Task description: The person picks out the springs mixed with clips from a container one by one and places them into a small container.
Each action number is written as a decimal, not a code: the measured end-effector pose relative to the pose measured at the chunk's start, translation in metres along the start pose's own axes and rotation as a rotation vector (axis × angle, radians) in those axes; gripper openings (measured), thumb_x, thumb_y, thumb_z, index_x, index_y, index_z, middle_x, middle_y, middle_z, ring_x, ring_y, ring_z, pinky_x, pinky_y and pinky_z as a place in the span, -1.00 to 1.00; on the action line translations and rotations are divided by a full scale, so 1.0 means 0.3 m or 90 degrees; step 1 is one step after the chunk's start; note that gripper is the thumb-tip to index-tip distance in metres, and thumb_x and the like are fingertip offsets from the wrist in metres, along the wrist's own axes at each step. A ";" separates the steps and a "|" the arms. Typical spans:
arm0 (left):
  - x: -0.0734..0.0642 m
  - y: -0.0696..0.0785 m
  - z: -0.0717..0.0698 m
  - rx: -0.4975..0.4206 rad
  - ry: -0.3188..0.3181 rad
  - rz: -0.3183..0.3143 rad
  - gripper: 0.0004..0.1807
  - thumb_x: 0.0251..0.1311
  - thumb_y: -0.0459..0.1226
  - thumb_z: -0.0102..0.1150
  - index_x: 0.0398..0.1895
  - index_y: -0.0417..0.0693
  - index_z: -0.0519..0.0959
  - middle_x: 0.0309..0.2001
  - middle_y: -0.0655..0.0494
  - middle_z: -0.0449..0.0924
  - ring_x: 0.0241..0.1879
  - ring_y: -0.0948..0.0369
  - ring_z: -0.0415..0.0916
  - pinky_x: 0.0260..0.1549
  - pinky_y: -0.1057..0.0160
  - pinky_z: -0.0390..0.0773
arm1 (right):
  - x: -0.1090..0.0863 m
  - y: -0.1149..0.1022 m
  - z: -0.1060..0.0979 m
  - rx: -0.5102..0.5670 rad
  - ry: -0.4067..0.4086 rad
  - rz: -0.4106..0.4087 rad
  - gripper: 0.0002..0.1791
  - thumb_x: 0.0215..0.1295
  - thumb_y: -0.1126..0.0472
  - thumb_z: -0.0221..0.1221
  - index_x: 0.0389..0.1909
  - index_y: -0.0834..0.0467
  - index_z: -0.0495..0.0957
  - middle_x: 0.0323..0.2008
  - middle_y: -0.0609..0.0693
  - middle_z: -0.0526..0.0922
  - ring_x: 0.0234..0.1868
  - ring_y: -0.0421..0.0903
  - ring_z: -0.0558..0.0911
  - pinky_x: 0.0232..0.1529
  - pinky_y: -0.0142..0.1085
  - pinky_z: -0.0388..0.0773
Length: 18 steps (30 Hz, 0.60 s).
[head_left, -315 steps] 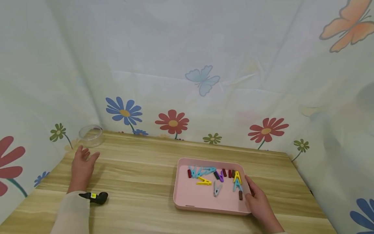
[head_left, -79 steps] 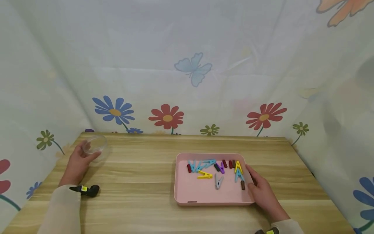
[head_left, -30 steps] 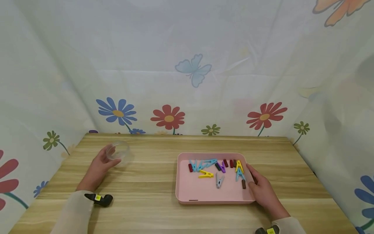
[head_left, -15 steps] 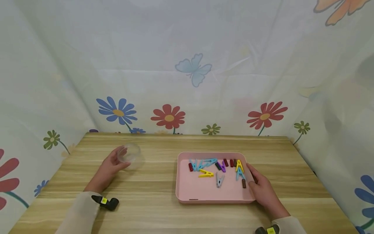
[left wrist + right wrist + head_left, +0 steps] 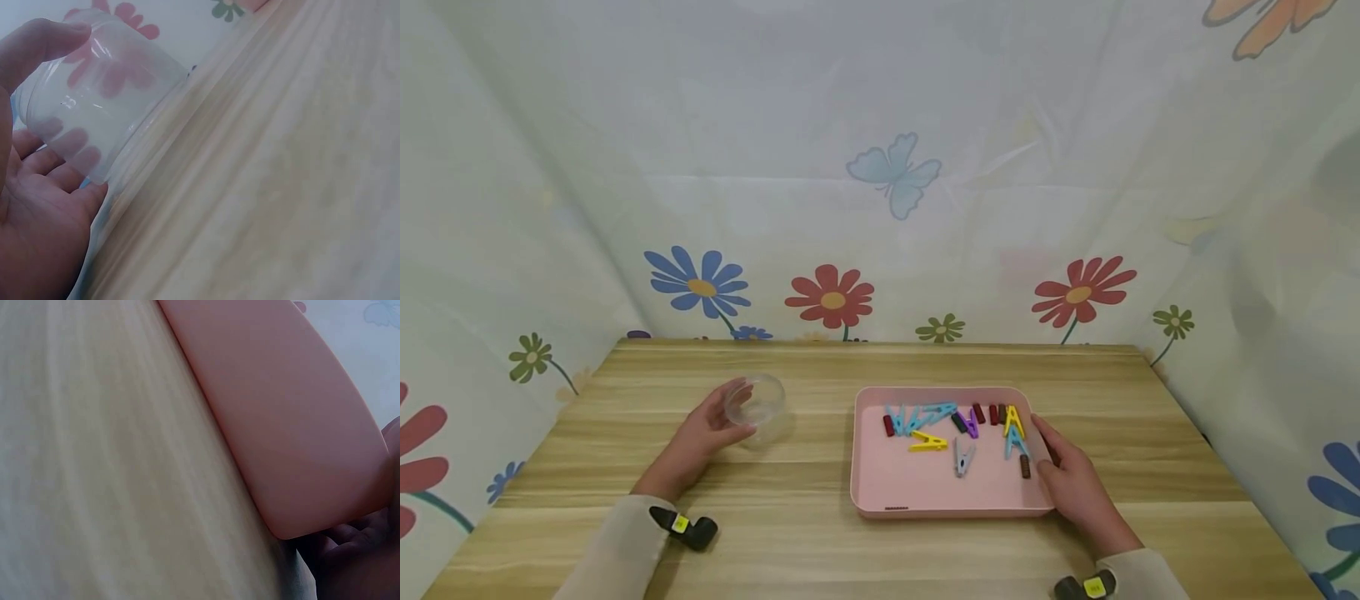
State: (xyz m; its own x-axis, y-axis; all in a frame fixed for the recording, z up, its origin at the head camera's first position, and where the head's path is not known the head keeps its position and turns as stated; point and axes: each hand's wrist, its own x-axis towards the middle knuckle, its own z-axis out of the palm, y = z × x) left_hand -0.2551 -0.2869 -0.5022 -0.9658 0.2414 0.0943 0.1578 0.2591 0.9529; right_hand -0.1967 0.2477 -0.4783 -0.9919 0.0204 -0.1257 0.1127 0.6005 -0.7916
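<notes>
My left hand (image 5: 702, 433) grips a clear round plastic tub (image 5: 756, 398) left of the tray. In the left wrist view the thumb lies along one side of the tub (image 5: 119, 81) and the fingers curl round the other. At the right end of a pink tray (image 5: 917, 487), my right hand (image 5: 1078, 487) holds the rim, its thumb on top. In the right wrist view the tray wall (image 5: 281, 419) hides part of the fingers. Inside the tray lie several clothes pegs, such as a yellow peg (image 5: 928, 442) and a grey peg (image 5: 962, 458), and small dark red, brown and black pieces.
The wood-patterned table (image 5: 790, 542) meets flower-printed curtain walls (image 5: 775, 208) at the back and both sides. Black wrist cameras sit on each sleeve (image 5: 617, 550).
My left hand, first reaching toward the tub at the back left corner, has taken hold of it and moved it right, closer to the tray. My right hand still holds the tray.
</notes>
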 end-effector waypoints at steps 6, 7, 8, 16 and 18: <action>0.001 0.008 0.027 -0.021 -0.019 0.003 -0.12 0.19 -0.23 0.30 0.50 -0.01 0.04 0.49 -0.20 0.07 0.47 -0.17 0.01 0.03 0.62 0.39 | 0.001 0.003 0.000 -0.001 0.002 -0.006 -0.29 0.37 0.38 -0.17 0.53 0.03 -0.04 0.52 0.21 0.02 0.52 0.22 0.02 0.41 0.13 0.07; 0.001 0.009 0.031 -0.021 -0.022 0.003 -0.12 0.19 -0.23 0.31 0.50 0.00 0.04 0.49 -0.19 0.07 0.47 -0.17 0.01 0.03 0.61 0.39 | 0.000 0.004 0.000 -0.001 0.001 -0.006 -0.29 0.37 0.38 -0.17 0.53 0.03 -0.04 0.52 0.21 0.02 0.52 0.22 0.02 0.41 0.13 0.06; 0.001 0.010 0.035 -0.021 -0.027 0.002 -0.12 0.18 -0.23 0.31 0.50 0.01 0.05 0.49 -0.18 0.08 0.47 -0.16 0.01 0.03 0.61 0.39 | 0.000 0.004 0.000 -0.001 0.001 -0.006 -0.29 0.37 0.38 -0.17 0.53 0.03 -0.04 0.52 0.21 0.01 0.52 0.22 0.02 0.41 0.14 0.06; 0.002 0.029 0.069 -0.033 -0.045 -0.009 -0.12 0.11 -0.20 0.37 0.46 0.15 0.12 0.48 -0.12 0.13 0.48 -0.10 0.03 0.07 0.60 0.37 | 0.001 0.005 0.000 0.000 0.001 -0.007 -0.29 0.37 0.38 -0.18 0.53 0.04 -0.04 0.52 0.21 0.02 0.52 0.22 0.02 0.41 0.13 0.06; 0.001 0.032 0.077 -0.033 -0.050 -0.010 -0.13 0.11 -0.20 0.38 0.46 0.15 0.13 0.48 -0.11 0.13 0.48 -0.10 0.03 0.07 0.59 0.36 | 0.001 0.005 0.000 0.000 0.001 -0.006 -0.29 0.37 0.38 -0.18 0.53 0.04 -0.04 0.52 0.21 0.02 0.52 0.22 0.02 0.41 0.13 0.07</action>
State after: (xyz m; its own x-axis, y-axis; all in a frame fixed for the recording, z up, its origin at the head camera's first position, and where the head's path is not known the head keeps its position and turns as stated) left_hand -0.2493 -0.2628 -0.4998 -0.9486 0.3109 0.0590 0.1305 0.2147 0.9679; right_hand -0.1967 0.2485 -0.4794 -0.9931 0.0156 -0.1166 0.1026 0.6002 -0.7932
